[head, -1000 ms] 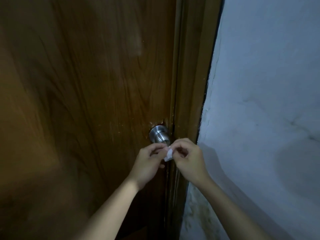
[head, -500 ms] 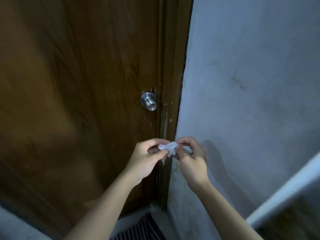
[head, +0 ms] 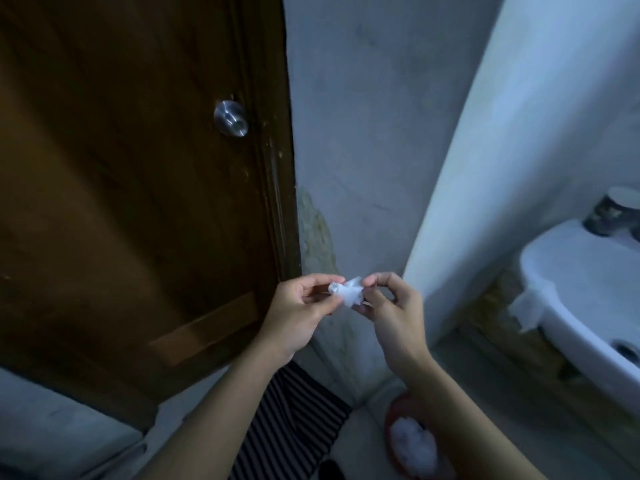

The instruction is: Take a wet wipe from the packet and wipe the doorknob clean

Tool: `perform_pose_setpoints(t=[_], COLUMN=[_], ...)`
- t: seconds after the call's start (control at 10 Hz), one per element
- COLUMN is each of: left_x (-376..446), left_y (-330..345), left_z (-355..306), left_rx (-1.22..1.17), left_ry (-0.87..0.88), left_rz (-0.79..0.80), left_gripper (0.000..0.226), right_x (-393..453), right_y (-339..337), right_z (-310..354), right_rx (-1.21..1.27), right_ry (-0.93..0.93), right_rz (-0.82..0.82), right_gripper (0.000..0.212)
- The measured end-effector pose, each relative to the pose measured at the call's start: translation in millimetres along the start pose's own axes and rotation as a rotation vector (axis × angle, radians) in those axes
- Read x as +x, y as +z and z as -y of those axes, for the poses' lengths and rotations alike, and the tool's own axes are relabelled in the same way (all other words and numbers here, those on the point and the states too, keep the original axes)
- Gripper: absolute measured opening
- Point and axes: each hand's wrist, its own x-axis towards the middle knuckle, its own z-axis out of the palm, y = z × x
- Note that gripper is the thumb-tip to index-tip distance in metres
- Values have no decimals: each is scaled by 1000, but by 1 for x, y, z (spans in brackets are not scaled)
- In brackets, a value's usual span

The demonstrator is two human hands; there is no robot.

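Both hands up in front of the chest, sharing one small crumpled white wet wipe [head: 348, 293] between them. Left hand [head: 298, 311] pinches the wipe's left end between thumb and forefinger, other fingers curled in loosely. Right hand [head: 393, 311] pinches the right end the same way, thumb and forefinger pressed together on it, remaining fingers bent under. Wipe is bunched up, not spread flat, held in the air in front of the grey wall [head: 363, 133] just right of the door frame — touching nothing else. Round silver doorknob [head: 230, 118] sits on the brown wooden door [head: 121, 202], up and to the left, well apart from the hands and wipe; neither hand is on it. Door appears shut against its frame. On the right, a white sink [head: 571, 289] with a strip of white paper or tape hanging off its near rim, and a dark cup-like thing [head: 613, 211] on its back ledge — too blurry to name. Floor below: striped black-and-white mat [head: 294, 417] under the left forearm, red bin [head: 393, 415] with white crumpled stuff inside near the right forearm. Dim light, edges soft.
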Motion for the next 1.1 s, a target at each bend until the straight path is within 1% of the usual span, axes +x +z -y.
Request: perform_pose_setpoints(t=[0.1,0.2,0.3,0.4,0.5,0.6,0.7,0.8,0.9,1.0,1.1], left_x=[-23,-33,-38,-36,-31,-29,-32,-31,-29,-25,-23], left_y=[33,55,98,139,170,201,223,239,250,260,263], left_z=[26,45,72,97,119,145,168,182,188,191,186], left_rx=[-36,-47,-19,35,119,199,298,314,290,281,295], left_ry=[-71,-112,-176,-243,-319,-444,-536,-589,-617,-630,-617], left_rz=[21,39,109,170,199,224,270,265,256,263,243], left_gripper=[22,22,23,30,44,56,55,51,49,46,42], right_x=[-30,-48,-60,-63,-56,-46,-36,-27,-26,-23,-18], right_y=[-36,-60,-101,-141,-182,-227,-265,-289,-305,-324,-329], right_z=[-20,-36,-54,-73,-98,-127,-152,-175,-189,-200,-194], right_rx=[10,-94,-137,-148,-227,-315,-412,-462,-495,-518,-459], right_ry=[56,62,100,155,204,277,350,390,504,500,483], right_rz=[-81,-126,-223,-299,-370,-429,-444,-330,-222,-223,-223], right_gripper=[17,13,21,16,18,22,15,13,29,27,20])
